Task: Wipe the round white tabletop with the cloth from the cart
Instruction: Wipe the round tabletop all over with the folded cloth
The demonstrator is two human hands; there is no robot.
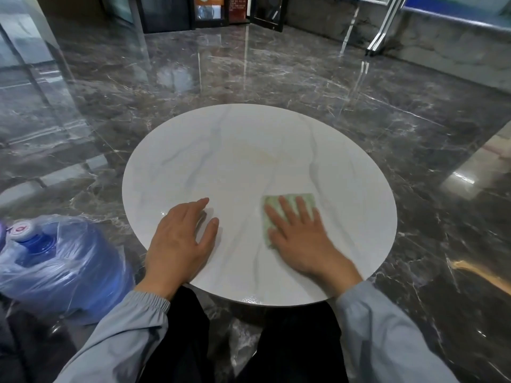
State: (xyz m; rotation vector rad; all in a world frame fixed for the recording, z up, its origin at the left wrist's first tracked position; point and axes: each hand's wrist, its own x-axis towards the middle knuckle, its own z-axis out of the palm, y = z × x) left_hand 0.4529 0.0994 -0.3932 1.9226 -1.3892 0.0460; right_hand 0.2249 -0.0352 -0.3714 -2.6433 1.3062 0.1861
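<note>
Wiping was underway: right hand (300,236) pressed flat, fingers straight, on the cloth (287,208) at the table's (249,139) lower right, left hand (182,239) resting open alongside. Next I'd guess sweeping toward the yellowish smear (262,157) mid-table.

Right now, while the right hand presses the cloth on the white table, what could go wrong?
1. The right hand only presses the small green cloth with flat fingers, so it may slide out or bunch up.
2. The left hand leans on the tabletop near its front edge; the base is hidden, so the table might tip.
3. The faint yellowish mark near the middle could be missed.
</note>
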